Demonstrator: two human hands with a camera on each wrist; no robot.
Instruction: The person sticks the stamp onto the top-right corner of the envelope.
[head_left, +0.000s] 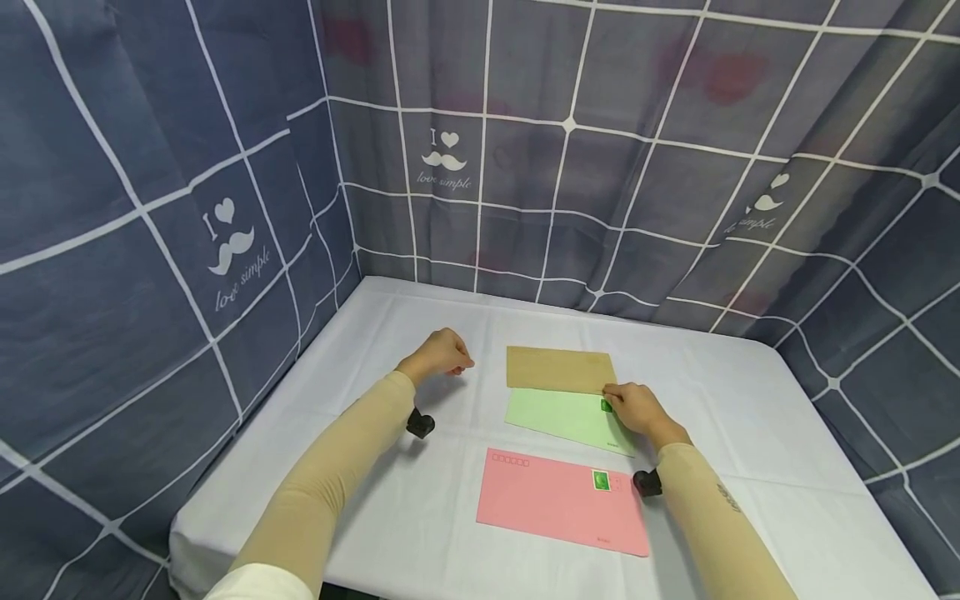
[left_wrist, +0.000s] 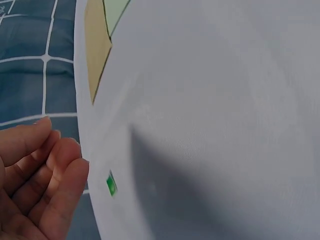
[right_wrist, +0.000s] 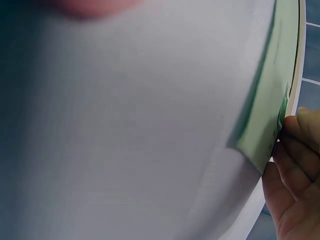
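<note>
My right hand (head_left: 637, 407) grips the right edge of a light green envelope (head_left: 558, 413), beside its green stamp (head_left: 606, 405). In the right wrist view that envelope's (right_wrist: 265, 115) near edge stands a little off the cloth, with shadow beneath. A brown envelope (head_left: 558, 369) lies just behind it. My left hand (head_left: 442, 354) hovers left of the brown envelope, fingers loosely curled and nothing between them. Close to those fingers, a small loose green stamp (left_wrist: 111, 183) lies on the cloth in the left wrist view; the hand hides it from the head view.
Nearer to me on the white-clothed table (head_left: 420, 517) lies a pink envelope (head_left: 558, 508) bearing a green stamp (head_left: 601, 480). Dark gridded curtains (head_left: 525, 167) close off the back and both sides. Small black cameras (head_left: 420, 423) hang under the wrists.
</note>
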